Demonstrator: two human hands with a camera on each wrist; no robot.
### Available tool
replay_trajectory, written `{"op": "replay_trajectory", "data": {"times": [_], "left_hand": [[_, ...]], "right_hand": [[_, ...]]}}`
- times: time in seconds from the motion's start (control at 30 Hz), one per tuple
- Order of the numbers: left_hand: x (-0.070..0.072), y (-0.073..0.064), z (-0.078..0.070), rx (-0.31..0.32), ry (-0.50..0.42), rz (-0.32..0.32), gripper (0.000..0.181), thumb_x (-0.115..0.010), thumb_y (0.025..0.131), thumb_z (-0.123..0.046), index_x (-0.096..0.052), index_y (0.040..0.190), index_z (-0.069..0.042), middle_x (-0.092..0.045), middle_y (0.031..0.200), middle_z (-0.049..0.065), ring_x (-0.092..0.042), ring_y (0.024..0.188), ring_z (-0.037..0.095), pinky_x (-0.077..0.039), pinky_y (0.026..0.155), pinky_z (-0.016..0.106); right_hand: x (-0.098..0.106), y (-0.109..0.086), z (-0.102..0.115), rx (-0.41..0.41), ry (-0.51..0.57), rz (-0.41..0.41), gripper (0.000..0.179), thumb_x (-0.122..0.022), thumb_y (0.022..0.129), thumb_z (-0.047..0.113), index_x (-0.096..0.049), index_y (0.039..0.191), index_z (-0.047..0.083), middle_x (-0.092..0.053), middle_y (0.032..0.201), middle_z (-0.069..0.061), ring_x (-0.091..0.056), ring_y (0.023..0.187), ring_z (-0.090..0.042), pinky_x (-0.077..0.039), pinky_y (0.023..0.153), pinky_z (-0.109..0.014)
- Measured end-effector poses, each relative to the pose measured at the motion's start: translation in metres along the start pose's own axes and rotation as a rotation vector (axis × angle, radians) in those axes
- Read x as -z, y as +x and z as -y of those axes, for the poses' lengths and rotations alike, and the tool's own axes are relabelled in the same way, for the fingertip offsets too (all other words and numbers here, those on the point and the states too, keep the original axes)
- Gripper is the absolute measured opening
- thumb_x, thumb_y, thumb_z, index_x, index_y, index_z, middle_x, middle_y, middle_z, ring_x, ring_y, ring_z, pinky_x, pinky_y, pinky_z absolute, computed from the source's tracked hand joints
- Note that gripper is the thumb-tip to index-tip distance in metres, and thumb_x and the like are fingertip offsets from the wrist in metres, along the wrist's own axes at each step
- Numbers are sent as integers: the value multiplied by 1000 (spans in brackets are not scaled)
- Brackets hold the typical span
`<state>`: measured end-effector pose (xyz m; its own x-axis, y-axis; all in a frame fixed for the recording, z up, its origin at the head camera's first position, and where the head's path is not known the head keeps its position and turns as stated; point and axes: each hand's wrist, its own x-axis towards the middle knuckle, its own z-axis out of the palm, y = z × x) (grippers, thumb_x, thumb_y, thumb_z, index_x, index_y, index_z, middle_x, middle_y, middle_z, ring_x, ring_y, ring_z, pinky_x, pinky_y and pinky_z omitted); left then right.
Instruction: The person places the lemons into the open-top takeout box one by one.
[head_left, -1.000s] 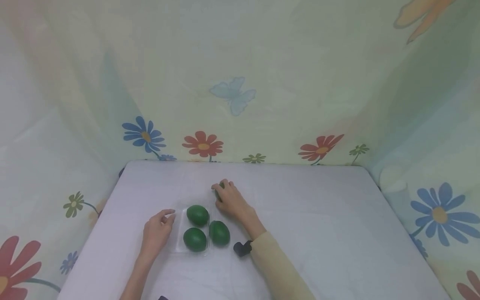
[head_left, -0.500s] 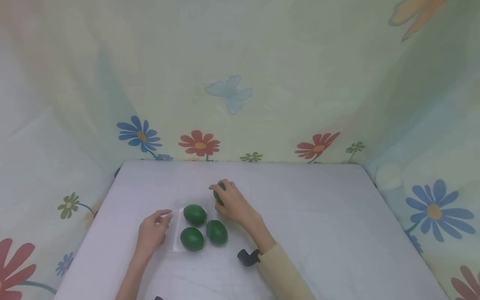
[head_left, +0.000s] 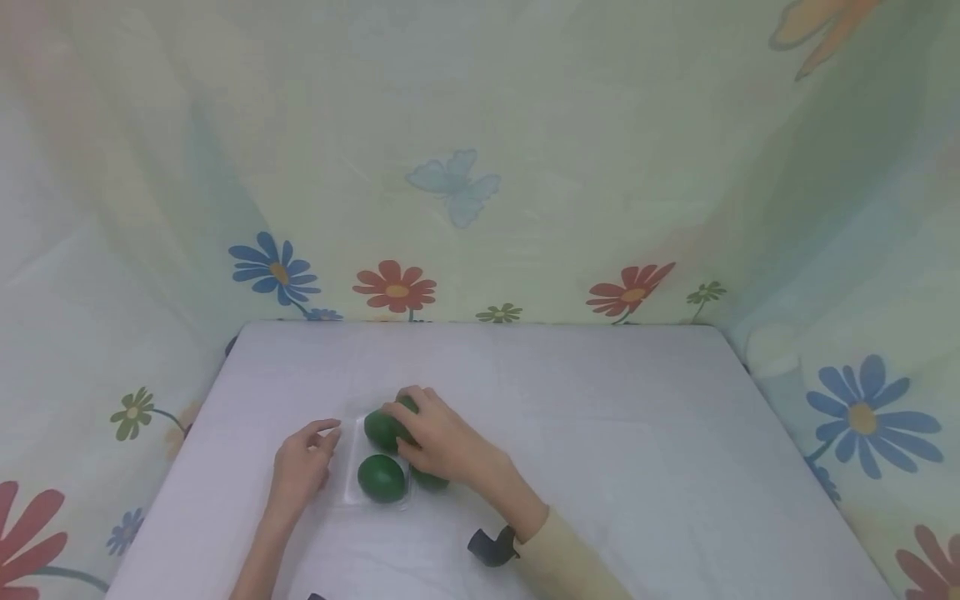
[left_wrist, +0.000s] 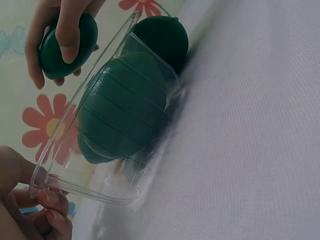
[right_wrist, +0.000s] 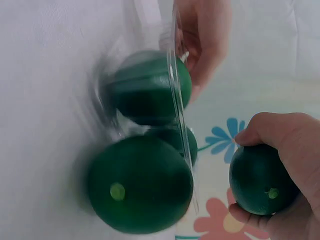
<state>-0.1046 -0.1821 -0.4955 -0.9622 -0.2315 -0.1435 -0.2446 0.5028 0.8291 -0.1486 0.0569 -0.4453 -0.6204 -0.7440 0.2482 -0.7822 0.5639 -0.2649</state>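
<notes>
A left hand (head_left: pixel 300 467) pinches the left rim of a clear tray (head_left: pixel 352 467) holding two green fruits (head_left: pixel 381 478). The right hand (head_left: pixel 446 437), its grip curled around a third fruit (right_wrist: pixel 257 175), has moved from beyond the tray to over its far right corner. A fourth fruit (head_left: pixel 430 478), partly hidden, sits just right of the tray. The table (head_left: pixel 637 417) stretches farther right.

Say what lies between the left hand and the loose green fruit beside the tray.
The clear tray and its nearer green fruit; the head view shows this.
</notes>
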Motion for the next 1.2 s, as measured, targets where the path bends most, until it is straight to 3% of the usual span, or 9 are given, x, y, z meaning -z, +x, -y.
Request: {"op": "replay_trajectory", "data": {"times": [0.33,0.8,1.2], "left_hand": [[0,0,0,20,-5,12,38,-56,105,-23,-62,137,-4,-67,96,16,-55,51,14,-46,48,24],[0,0,-1,25,14,14,39,-55,105,-25,-61,138,-5,-66,96,14,-55,51,14,-46,48,24],[-1,0,2,2,20,2,38,-56,105,-24,-62,137,-4,-67,95,15,-55,50,14,-46,48,25]], "right_hand": [[-13,6,11,33,-17,16,43,-69,98,22,-57,139,17,-56,134,-6,-57,115,-17,-52,98,-24],[-34,5,17,89,-169,13,41,-69,98,29,-62,137,19,-61,133,-4,-59,117,-19,-49,103,-31],[-33,0,18,76,-138,-29,44,-71,98,33,-61,137,18,-61,135,-5,-60,119,-19,-52,102,-30]]}}
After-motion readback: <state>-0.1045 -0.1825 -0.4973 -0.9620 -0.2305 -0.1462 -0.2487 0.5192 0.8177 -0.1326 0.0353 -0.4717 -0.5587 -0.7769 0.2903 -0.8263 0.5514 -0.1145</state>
